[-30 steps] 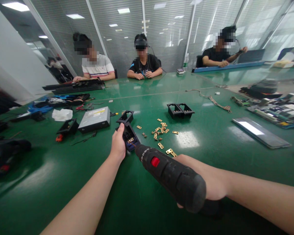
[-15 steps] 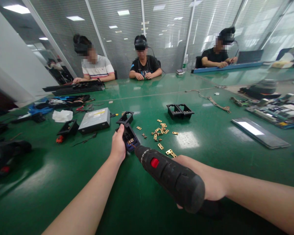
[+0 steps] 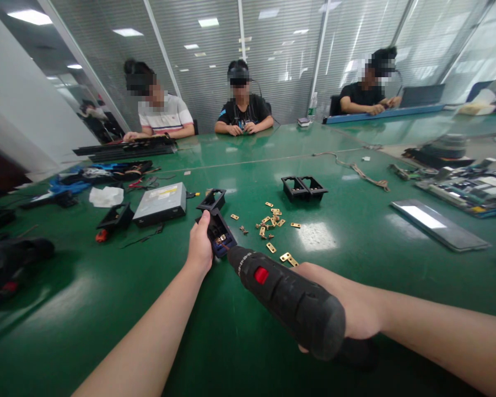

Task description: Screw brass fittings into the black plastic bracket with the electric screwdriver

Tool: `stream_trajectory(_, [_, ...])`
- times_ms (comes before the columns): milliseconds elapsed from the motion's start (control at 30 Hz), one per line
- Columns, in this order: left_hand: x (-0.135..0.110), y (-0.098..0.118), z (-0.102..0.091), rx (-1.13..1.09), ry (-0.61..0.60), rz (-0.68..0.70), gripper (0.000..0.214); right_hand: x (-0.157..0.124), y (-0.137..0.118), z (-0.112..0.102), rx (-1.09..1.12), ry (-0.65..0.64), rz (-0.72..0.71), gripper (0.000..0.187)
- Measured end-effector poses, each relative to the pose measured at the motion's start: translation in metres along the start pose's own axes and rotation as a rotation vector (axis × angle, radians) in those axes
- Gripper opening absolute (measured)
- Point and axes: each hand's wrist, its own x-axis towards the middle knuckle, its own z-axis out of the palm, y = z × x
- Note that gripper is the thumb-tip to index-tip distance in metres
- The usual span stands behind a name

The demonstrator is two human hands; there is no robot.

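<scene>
Surface [image 3: 215, 331]: green, under everything here
Drill [image 3: 289, 303]: black, its tip at the housing [image 3: 220, 223], contact unclear
Right hand [image 3: 359, 309]: wrapped around the drill, fingers mostly hidden
Left hand [image 3: 199, 243]: curled firmly around the housing's side
Housing: black, tilted, golden pieces inside
Double frame [image 3: 304, 193]: beyond the brass plates [image 3: 271, 247]
Brass plates: scattered right of the housing
Screws [image 3: 243, 230]: loose among them

12 o'clock: glass partition [image 3: 206, 60] with horizontal blinds [image 3: 287, 94], slim pale posts [image 3: 242, 25], rectangular lights [image 3: 208, 22] showing in it | 2 o'clock: brighter glass [image 3: 471, 33], dark blue chair back [image 3: 481, 91] | 10 o'clock: white wall [image 3: 20, 110], lit ceiling panel [image 3: 28, 17] above | centre to 6 o'clock: glossy green tabletop [image 3: 215, 331] reflecting light
</scene>
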Motion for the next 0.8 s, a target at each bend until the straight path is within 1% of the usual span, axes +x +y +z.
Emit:
stream_trajectory(133, [-0.0003,0.0010,0.0007,-0.002,0.011,-0.006,0.072,-0.0005,-0.0006,0.0008,0.007,-0.003,0.020,0.055])
stream_trajectory(300, [-0.0010,0.0022,0.0016,-0.009,0.012,-0.012,0.066,0.0000,-0.0009,0.0006,-0.009,0.000,-0.004,0.059])
stream_trajectory(400, [-0.0007,0.0022,0.0009,-0.010,0.004,-0.017,0.067,0.0013,-0.0010,0.0002,-0.003,-0.013,-0.019,0.061])
stream_trajectory(533, [0.0007,0.0013,-0.0008,-0.002,-0.005,-0.012,0.071,0.0013,-0.0032,0.0010,0.039,-0.032,-0.027,0.056])
stream_trajectory(700, [0.0021,-0.0004,-0.0010,-0.023,-0.015,-0.004,0.071,-0.0003,-0.0064,0.0027,0.029,0.001,-0.001,0.063])
stream_trajectory(800, [0.0022,-0.0008,-0.0003,-0.034,-0.020,0.010,0.070,-0.0002,-0.0068,0.0025,0.020,-0.009,-0.007,0.064])
